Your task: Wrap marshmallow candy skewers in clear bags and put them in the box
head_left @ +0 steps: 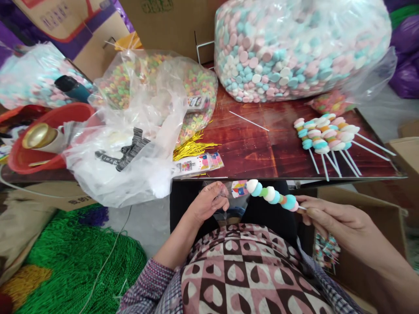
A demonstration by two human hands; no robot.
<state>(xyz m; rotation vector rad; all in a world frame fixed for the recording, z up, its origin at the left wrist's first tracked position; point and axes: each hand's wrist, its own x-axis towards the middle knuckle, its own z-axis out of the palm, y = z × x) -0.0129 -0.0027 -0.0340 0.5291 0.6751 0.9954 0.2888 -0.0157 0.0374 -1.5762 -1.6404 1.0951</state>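
Note:
My right hand pinches the stick end of a candy skewer threaded with white, teal, green and pink sweets, held level below the table edge. My left hand is closed on the mouth of a small clear printed wrapper bag, just left of the skewer's tip. Both hands hover over my lap, above a heart-patterned apron. Several finished candy skewers lie in a pile on the right side of the wooden table.
A huge clear bag of pastel sweets fills the table's back. A bag of ring candies, gold twist ties, printed wrappers, a lone stick and a red basin lie left. Cardboard boxes flank my right.

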